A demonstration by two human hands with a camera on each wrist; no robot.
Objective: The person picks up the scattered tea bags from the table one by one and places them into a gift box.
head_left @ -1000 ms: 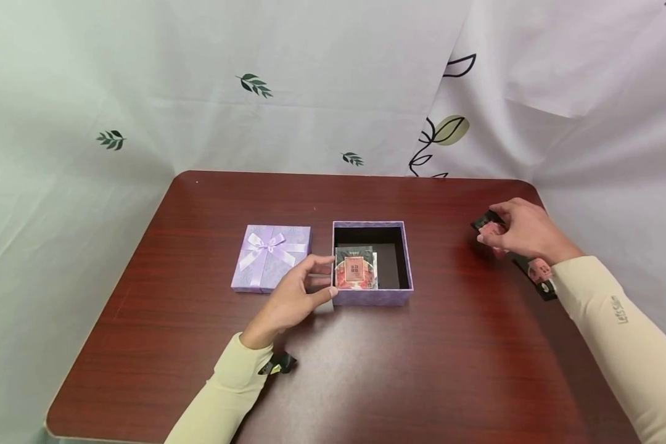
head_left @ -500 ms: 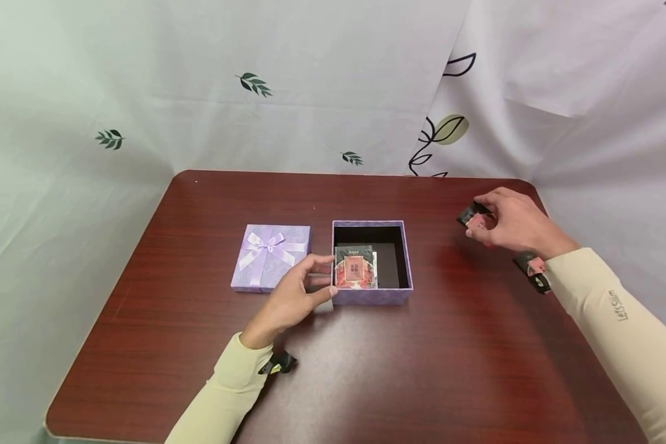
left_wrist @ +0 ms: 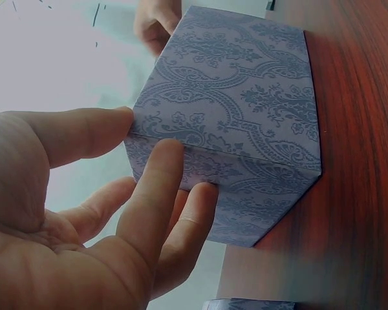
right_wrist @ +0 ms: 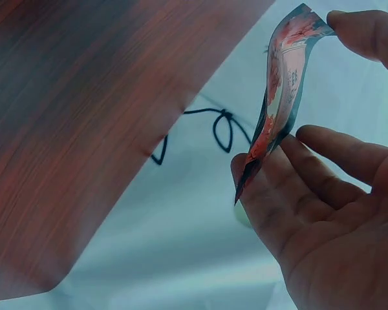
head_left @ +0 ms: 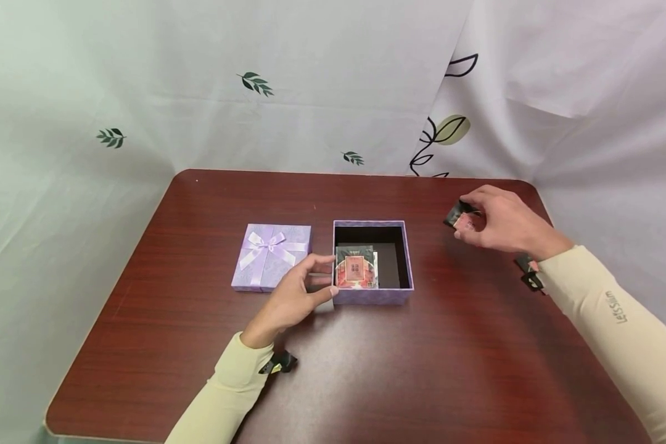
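At the table's right side my right hand [head_left: 502, 219] pinches a bent black-and-red packet [head_left: 462, 216] between thumb and fingertips. The right wrist view shows this packet [right_wrist: 281, 97] edge-on, curved between the thumb and the other fingers. My left hand [head_left: 291, 296] touches the left wall of an uncovered purple box [head_left: 373, 297], fingers against its patterned side [left_wrist: 226, 97] and thumb at the front corner. Inside the box's left half lies a similar packet [head_left: 356, 269], with a pale edge showing under it. The box's right half shows its black bottom.
Left of the box rests a purple lid [head_left: 255, 279] with a ribbon bow, partly behind my left hand. Another packet [head_left: 524, 263] lies at the right, mostly hidden by my right sleeve. Fabric sheets [head_left: 311, 123] hang around the brown table [head_left: 422, 370].
My right hand has moved left with the pinched packet, and its sleeve now covers more of the packet lying at the right. The left hand and box have stayed put.
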